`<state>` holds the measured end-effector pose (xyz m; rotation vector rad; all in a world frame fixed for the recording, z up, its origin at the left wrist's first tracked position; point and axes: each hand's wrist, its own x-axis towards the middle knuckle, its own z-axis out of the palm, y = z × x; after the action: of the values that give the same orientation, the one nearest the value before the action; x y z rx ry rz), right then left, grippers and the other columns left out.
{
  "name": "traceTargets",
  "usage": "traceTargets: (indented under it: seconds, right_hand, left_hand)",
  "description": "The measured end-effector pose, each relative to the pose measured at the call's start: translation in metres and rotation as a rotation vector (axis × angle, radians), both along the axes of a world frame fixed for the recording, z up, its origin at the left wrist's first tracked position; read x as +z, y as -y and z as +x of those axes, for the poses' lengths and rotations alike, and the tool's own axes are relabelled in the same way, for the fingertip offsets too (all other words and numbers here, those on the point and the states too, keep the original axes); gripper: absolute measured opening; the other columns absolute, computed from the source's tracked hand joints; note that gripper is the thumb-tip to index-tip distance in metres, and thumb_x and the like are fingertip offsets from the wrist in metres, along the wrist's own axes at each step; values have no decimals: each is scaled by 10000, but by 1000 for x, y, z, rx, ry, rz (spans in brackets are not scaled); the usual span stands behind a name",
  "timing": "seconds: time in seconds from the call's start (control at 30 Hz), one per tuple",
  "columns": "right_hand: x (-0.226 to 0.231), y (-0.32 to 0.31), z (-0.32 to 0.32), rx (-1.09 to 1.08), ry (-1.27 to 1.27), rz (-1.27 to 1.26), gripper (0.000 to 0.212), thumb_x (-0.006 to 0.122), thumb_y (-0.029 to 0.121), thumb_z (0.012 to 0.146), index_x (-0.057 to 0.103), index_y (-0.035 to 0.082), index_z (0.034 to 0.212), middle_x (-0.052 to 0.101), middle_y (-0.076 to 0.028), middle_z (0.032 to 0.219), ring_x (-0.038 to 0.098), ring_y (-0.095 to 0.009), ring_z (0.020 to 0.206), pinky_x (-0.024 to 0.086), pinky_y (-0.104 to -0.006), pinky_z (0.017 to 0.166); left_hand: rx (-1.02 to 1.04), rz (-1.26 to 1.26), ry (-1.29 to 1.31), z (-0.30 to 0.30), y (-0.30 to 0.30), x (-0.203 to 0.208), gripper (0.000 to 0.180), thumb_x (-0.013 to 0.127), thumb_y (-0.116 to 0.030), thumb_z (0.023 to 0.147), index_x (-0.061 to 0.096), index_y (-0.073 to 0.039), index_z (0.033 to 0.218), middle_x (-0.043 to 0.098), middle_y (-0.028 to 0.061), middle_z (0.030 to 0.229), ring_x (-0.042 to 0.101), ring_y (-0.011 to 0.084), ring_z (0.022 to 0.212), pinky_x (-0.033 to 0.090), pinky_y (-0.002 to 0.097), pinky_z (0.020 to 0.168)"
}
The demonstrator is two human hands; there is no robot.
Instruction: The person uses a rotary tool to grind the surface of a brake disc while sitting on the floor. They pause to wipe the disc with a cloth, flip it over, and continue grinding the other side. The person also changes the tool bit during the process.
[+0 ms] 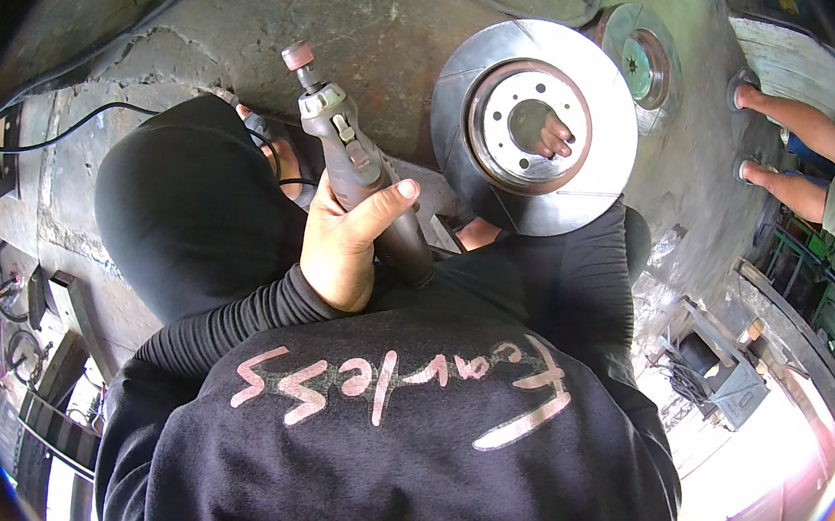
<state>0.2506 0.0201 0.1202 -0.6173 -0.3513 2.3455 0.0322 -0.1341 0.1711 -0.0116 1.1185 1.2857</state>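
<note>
My left hand point(343, 248) is wrapped round the dark body of a straight die grinder point(355, 159), its thumb along the side. The tool tilts up and to the left, with a small reddish-brown cylindrical tip point(298, 55) at its far end. To the right, a shiny slotted brake disc point(594, 102) is tilted up above my right thigh. Fingers of my right hand point(554, 136) curl through its centre hole; the rest of that hand is hidden behind the disc. The grinder's tip and the disc are apart.
Another brake disc point(666, 58) rests on the floor beyond the held one. A black cable point(57, 137) runs behind my left knee. Another person's legs point(797, 126) are at the right. A grey machine point(737, 392) stands lower right, a bicycle point(7, 296) lower left.
</note>
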Motion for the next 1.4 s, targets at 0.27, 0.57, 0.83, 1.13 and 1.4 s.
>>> traceTargets:
  seconds: [0.27, 0.57, 0.83, 1.13, 1.4]
  right_hand:
    - [-11, 7, 0, -2, -38, -31, 343, 505, 221, 895, 540, -28, 1127, 564, -154, 1038, 561, -261, 940, 444, -365, 820]
    - [-20, 12, 18, 17, -66, -63, 357, 511, 242, 895, 535, -29, 1126, 562, -159, 1028, 563, -273, 927, 446, -377, 807]
    - [-33, 19, 33, 36, -93, -108, 370, 517, 260, 894, 531, -30, 1125, 559, -164, 1020, 565, -283, 915, 448, -388, 795]
    - [-39, 22, 44, 62, -174, -146, 353, 499, 264, 919, 513, -10, 1141, 559, -150, 1048, 561, -276, 963, 443, -390, 841]
    - [-49, 25, 52, 58, -253, -139, 330, 477, 263, 946, 494, 12, 1160, 559, -133, 1082, 556, -265, 1022, 436, -390, 897]
  left_hand:
    - [-4, -22, -32, 2, 0, -2, 372, 725, -166, 759, 507, -59, 1041, 597, 80, 832, 601, 217, 771, 475, 343, 716]
    - [37, -82, -35, 4, 0, -3, 379, 726, -166, 757, 494, -58, 1038, 568, 66, 845, 585, 218, 771, 479, 358, 730]
    - [76, -129, -29, 5, -10, 2, 227, 723, -110, 777, 557, -67, 927, 611, 26, 799, 569, 133, 755, 431, 288, 747]
    - [72, -185, -34, 6, -24, -4, 208, 700, -120, 790, 559, -52, 928, 618, 51, 798, 580, 157, 749, 452, 302, 727]
    - [105, -233, -22, 12, -31, -1, 290, 693, -133, 809, 529, -58, 1037, 610, 59, 820, 588, 173, 774, 463, 322, 754]
